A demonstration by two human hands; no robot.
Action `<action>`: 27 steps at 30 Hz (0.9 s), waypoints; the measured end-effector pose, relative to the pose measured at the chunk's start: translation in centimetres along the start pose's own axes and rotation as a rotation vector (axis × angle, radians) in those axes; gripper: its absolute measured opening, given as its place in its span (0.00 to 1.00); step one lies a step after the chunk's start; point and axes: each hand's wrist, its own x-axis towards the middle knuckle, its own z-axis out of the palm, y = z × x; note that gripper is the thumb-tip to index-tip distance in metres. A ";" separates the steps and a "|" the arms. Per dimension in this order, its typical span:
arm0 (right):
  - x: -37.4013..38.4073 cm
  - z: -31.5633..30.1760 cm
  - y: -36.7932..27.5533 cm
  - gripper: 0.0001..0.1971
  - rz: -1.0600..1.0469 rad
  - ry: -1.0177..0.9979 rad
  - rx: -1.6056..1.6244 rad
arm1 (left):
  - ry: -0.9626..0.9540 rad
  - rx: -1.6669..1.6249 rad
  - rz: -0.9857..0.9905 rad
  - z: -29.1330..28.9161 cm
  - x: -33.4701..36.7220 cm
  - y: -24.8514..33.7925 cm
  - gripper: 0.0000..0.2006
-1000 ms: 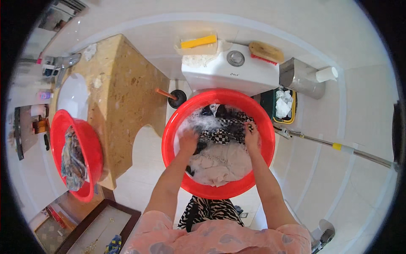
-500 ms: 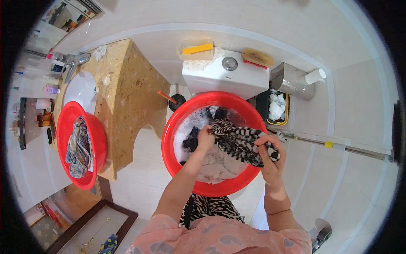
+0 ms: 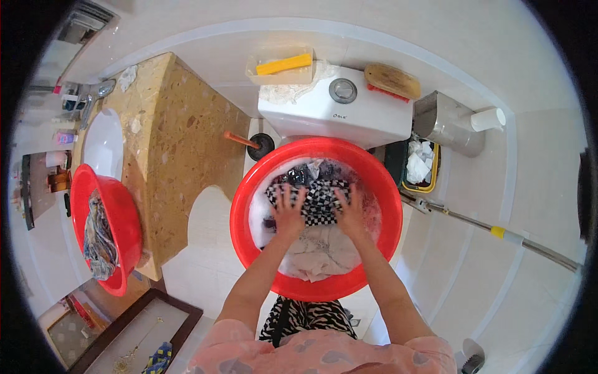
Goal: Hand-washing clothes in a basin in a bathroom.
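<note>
A large red basin (image 3: 241,215) of sudsy water stands in front of me with wet laundry in it. Spread out near its middle lies a black-and-white checked cloth (image 3: 321,201). My left hand (image 3: 288,217) is open, fingers apart, on the left part of this cloth. On its right part rests my right hand (image 3: 350,217), likewise open with spread fingers. Dark fabric (image 3: 295,177) sits in the suds beyond the checked cloth, and a pale beige cloth (image 3: 319,252) lies on the near side, between my forearms.
Behind the basin is a white toilet tank (image 3: 336,118) bearing a wooden scrub brush (image 3: 392,81) and a plastic box (image 3: 280,76). A plunger (image 3: 261,147) and a bin (image 3: 430,186) flank it. On the left, a second red basin (image 3: 131,215) with laundry tilts at the stone counter (image 3: 187,131). A metal pole (image 3: 461,216) crosses at right.
Both hands have let go of the bunched black-and-white cloth, which was held up at the right. It now lies flattened in the basin, and my right hand has moved left onto it.
</note>
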 end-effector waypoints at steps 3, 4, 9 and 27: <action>1.5 3.6 1.9 0.30 0.060 -0.128 -0.079 | -0.155 0.053 0.041 3.1 1.3 2.2 0.41; 2.1 4.5 3.2 0.30 0.085 -0.148 -0.099 | -0.200 0.029 0.041 3.9 1.9 3.0 0.39; 5.9 6.9 3.0 0.30 0.032 -0.002 -0.291 | -0.200 0.107 -0.053 9.9 4.8 1.4 0.36; 1.1 3.0 5.0 0.18 0.110 0.237 0.425 | 0.077 -0.810 -0.222 5.7 3.6 -2.1 0.19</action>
